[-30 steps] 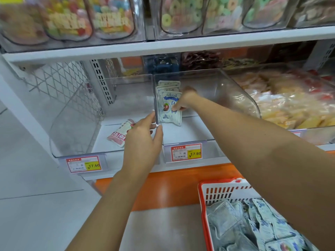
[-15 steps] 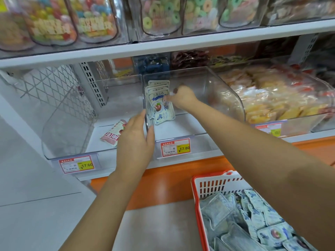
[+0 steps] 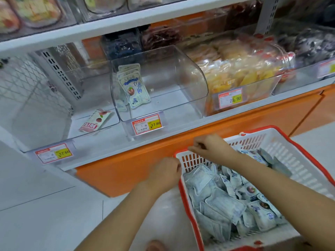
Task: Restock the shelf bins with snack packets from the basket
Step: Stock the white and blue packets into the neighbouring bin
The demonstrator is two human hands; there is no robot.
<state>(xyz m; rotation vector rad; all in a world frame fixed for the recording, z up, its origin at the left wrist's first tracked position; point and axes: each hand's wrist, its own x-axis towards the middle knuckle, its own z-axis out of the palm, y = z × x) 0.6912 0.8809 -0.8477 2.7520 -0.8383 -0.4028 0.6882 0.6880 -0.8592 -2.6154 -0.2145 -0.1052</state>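
I am hovering my clenched, empty right hand [image 3: 208, 147] over the basket [image 3: 293, 160] rim; left hand [image 3: 164, 173] curling at its corner, grip unclear. Beyond the basket, about 3 packets [image 3: 135, 91] are standing in the bin [image 3: 181, 73]; its own pile [image 3: 223, 201] is waiting.

A single wide-angle view, worn on the person's head, faces forward and steeply down at the shelf [image 3: 108, 151] from close by. The shelf's front edge crosses mid-frame, rising toward the right, with the clear bins [image 3: 181, 84] just above it. The basket [image 3: 293, 160] fills the lower right corner. The person's forearms [image 3: 116, 214] enter from the bottom edge, nearest the lens.
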